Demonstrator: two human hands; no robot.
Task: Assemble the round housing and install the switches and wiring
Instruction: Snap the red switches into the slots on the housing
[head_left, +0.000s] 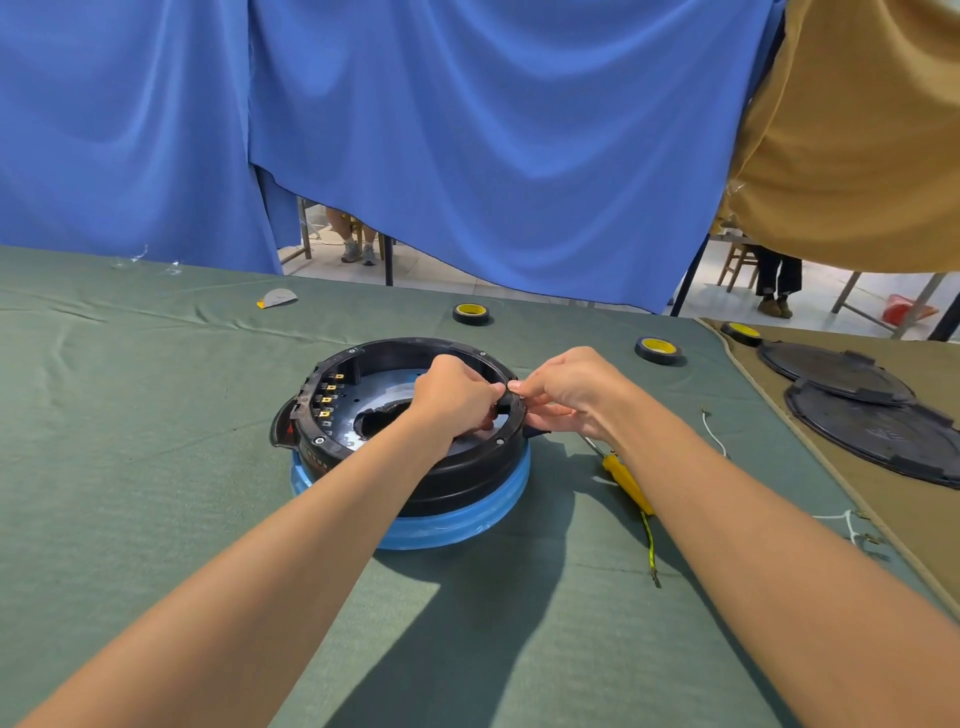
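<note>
A round black housing (363, 358) with a blue band at its base sits in the middle of the green table. Several brass switch terminals (328, 397) line its inner left wall. My left hand (457, 395) reaches inside the housing at its right rim, fingers curled round a small black part. My right hand (566, 389) meets it from outside, thumb and fingers pinching the same small part on the rim (511, 402). What the part is stays hidden by my fingers.
A yellow-handled screwdriver (626, 480) and a yellow-green wire (649, 545) lie right of the housing. Three tape rolls (657, 351) sit behind. Two black round covers (852, 400) lie on the tan cloth at right. A white wire (714, 431) lies near my right forearm.
</note>
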